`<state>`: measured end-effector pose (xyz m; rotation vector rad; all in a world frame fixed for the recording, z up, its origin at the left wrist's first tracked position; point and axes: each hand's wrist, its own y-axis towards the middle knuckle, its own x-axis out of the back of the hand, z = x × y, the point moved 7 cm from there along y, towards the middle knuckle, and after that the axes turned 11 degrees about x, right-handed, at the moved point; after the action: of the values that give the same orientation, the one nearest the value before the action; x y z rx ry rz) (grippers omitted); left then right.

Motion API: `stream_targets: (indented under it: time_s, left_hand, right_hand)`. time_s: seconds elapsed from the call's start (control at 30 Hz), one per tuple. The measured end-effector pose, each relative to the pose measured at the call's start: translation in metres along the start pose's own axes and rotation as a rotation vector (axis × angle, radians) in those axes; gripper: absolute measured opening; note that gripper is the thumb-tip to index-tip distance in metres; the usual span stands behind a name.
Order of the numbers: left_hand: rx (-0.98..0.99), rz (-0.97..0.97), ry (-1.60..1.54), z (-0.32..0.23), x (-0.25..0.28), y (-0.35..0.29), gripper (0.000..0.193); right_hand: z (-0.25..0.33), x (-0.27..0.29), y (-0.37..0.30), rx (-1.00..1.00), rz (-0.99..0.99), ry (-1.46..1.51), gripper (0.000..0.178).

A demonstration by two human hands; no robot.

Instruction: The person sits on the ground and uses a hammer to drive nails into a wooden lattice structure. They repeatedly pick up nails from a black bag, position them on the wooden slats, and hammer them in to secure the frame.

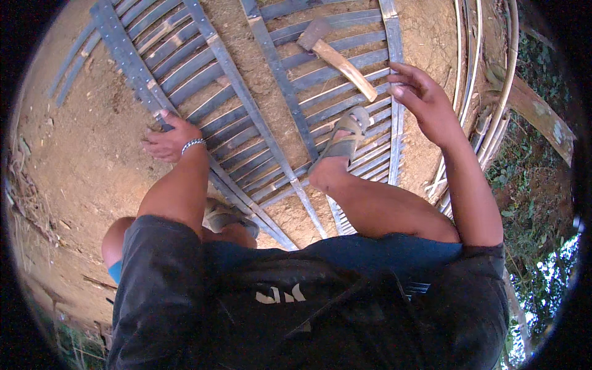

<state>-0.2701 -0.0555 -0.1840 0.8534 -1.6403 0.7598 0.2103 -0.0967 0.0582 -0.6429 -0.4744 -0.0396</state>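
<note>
Long bamboo slats, dark blue-grey on one face, form a slatted panel (228,114) on the dirt ground, crossed by lengthwise rails. My left hand (171,139), with a chain bracelet at the wrist, lies on the left rail (137,79), its fingers spread loosely over the outer side. Near the right rail (396,123) my right hand (424,102) is raised, thumb and forefinger apart; I make out nothing between them. A hammer (339,60) with a dark metal head and pale wooden handle rests across the slats, its handle end close to my right hand.
My sandalled right foot (346,139) stands on the panel, and my left foot (228,216) is beside the left rail. Loose slats (73,65) lie at the far left. Long bamboo poles (502,92), a log (539,114) and green plants (536,185) are at the right.
</note>
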Motion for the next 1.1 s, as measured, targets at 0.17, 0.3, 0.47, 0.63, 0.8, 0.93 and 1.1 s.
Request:
stream_targets:
  time_s: [0.17,0.3,0.47,0.63,0.8,0.93,1.1]
  left_hand:
    - [-0.008,0.031,0.003,-0.004,0.004,-0.002,0.08]
    - [-0.012,-0.015,0.102,0.004,0.002,0.008,0.076]
    - [-0.036,0.014,0.054,-0.006,0.011,-0.008,0.072]
    - [-0.05,0.041,-0.031,-0.006,0.018,-0.005,0.07]
    - [-0.038,0.034,-0.159,0.003,0.021,-0.001,0.064]
    - [-0.104,0.011,-0.33,0.017,0.033,-0.004,0.059]
    - [-0.173,0.175,-0.21,0.037,0.037,-0.038,0.051]
  right_hand:
    - [-0.006,-0.022,0.033,0.01,0.089,-0.022,0.054]
    - [-0.022,-0.07,0.049,0.012,0.211,-0.168,0.054]
    - [-0.011,-0.164,0.045,0.044,0.557,-0.288,0.048]
    - [-0.001,-0.235,0.081,0.329,0.361,-0.321,0.049]
    - [-0.02,-0.265,0.12,0.259,-0.039,-0.072,0.048]
    - [-0.04,-0.279,0.124,0.251,-0.037,-0.078,0.047]
    - [-0.041,-0.278,0.113,0.281,-0.063,-0.104,0.052]
